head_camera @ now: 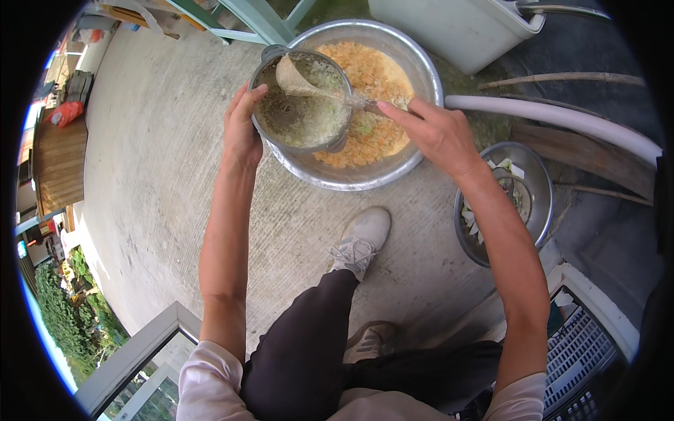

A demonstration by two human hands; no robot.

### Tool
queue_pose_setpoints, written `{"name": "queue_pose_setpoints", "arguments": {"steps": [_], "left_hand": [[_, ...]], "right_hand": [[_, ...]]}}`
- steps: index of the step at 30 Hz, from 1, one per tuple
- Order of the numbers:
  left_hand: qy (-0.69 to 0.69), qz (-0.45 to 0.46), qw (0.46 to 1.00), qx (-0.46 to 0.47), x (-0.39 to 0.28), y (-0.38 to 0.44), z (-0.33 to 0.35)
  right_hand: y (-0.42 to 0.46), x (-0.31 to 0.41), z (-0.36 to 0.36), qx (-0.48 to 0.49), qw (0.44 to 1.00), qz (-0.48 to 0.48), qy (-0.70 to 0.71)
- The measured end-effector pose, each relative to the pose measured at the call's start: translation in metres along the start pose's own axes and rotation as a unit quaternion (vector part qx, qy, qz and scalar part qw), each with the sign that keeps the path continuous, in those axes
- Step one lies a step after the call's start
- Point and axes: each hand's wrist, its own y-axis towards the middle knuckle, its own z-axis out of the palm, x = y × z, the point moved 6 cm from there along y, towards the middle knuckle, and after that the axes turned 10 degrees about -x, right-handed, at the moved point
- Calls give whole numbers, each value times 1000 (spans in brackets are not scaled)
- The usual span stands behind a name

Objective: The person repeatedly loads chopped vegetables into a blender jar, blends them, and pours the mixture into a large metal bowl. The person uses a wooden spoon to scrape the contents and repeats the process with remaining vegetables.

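Note:
My left hand (245, 113) grips the left rim of a round grey container (288, 138), its inside coated with pale green chopped bits. The container is tilted above the left part of a large metal basin (345, 184). My right hand (434, 131) holds the handle of a ladle (295, 81), whose bowl lies over the container's upper part. Wet pale bits cling to the ladle's neck. In the basin is a mass of finely chopped orange and pale food (368, 68), with some green bits near its middle.
Right of my feet, a metal bowl (547, 210) holds pale cut pieces and a smaller container. A white hose (558, 116) reaches the basin's right side, below a white bin (447, 31). A green metal frame (253, 21) stands behind the basin; door frames (163, 326) flank my legs.

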Motion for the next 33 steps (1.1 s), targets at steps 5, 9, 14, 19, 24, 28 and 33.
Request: {"name": "queue_pose_setpoints", "arguments": {"steps": [5,9,14,19,24,28,33], "left_hand": [[13,69,997,-36,-7,0,-4],[39,36,998,-25,-1,-15,4],[23,44,999,19,-2,-10,10],[89,109,990,1,-3,-12,13],[80,86,992,41,1,-9,23],[152,142,977,41,-8,-23,37],[198,238,951,-5,0,-27,36]], "right_hand": [[-56,9,7,-50,989,110,85],[-31,24,5,-24,996,55,59],[-49,5,20,-35,993,111,19],[-64,22,12,-28,987,138,76],[-32,17,16,-38,995,86,24],[-63,12,39,-15,983,177,41],[-99,32,48,-42,947,282,145]]}}
